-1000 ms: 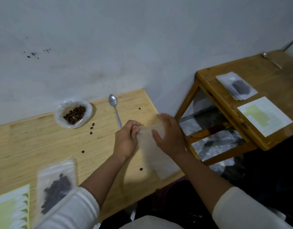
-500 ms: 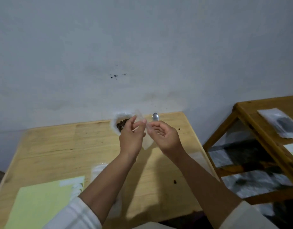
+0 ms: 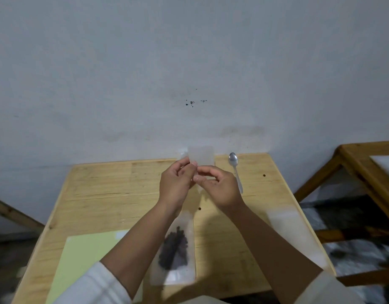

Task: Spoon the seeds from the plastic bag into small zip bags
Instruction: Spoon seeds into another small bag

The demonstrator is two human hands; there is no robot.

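I hold a small clear zip bag (image 3: 201, 157) upright above the wooden table (image 3: 101, 189). My left hand (image 3: 176, 185) pinches its lower left edge and my right hand (image 3: 217, 187) pinches it from the right. The bag looks empty. A metal spoon (image 3: 234, 167) lies on the table just right of my right hand. The plastic bag of seeds (image 3: 182, 155) is almost hidden behind the zip bag and my left hand. A filled zip bag (image 3: 176, 249) with dark seeds lies flat under my forearms.
A pale green sheet (image 3: 84, 260) lies at the table's near left. More clear bags (image 3: 294, 229) lie along the right edge. Loose seeds (image 3: 264, 175) dot the tabletop. A second wooden table (image 3: 364, 163) stands to the right, and a white wall (image 3: 189, 73) is behind.
My view swung left to centre on the table. Both hands lifted the empty zip bag from the table's right edge up in front of the seed bag.
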